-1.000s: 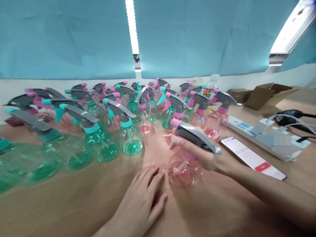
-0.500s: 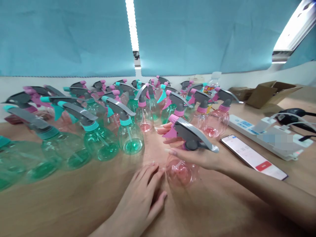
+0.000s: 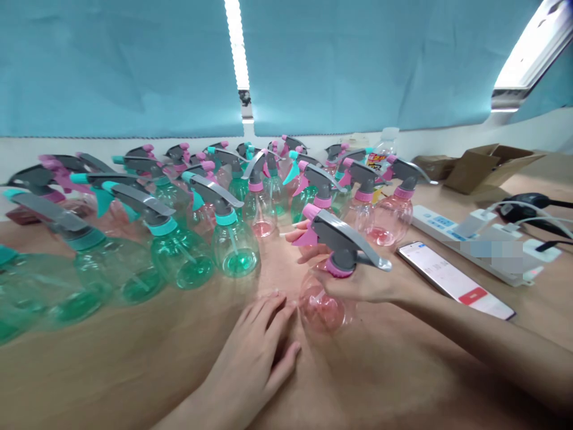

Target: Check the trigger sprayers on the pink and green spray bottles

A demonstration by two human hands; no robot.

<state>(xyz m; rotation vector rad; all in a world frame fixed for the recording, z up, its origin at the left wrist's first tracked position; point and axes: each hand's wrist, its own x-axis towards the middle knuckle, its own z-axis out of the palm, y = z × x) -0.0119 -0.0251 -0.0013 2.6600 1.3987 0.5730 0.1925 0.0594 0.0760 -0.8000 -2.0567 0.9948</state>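
A clear pink spray bottle (image 3: pixel 323 309) with a grey and pink trigger head stands upright on the table in front of me. My right hand (image 3: pixel 360 286) is closed around it just under the pink collar, thumb on the near side and fingers behind the trigger. The bottle hides part of those fingers. Flat on the tabletop, to the left of this bottle, lies my left hand (image 3: pixel 257 343), open and holding nothing. The closest bottle beyond it is a green spray bottle (image 3: pixel 237 251) with a turquoise collar.
Several more green and pink spray bottles fill the back and left of the table (image 3: pixel 134 364). To the right are a phone (image 3: pixel 452 278), a white power strip (image 3: pixel 474 251) with plugs and cables, and an open cardboard box (image 3: pixel 487 170). A blue curtain (image 3: pixel 335 65) hangs behind.
My right thumb has come in against the bottle below its collar, and the hand has closed around it. The left hand stays in place. The view has shifted slightly.
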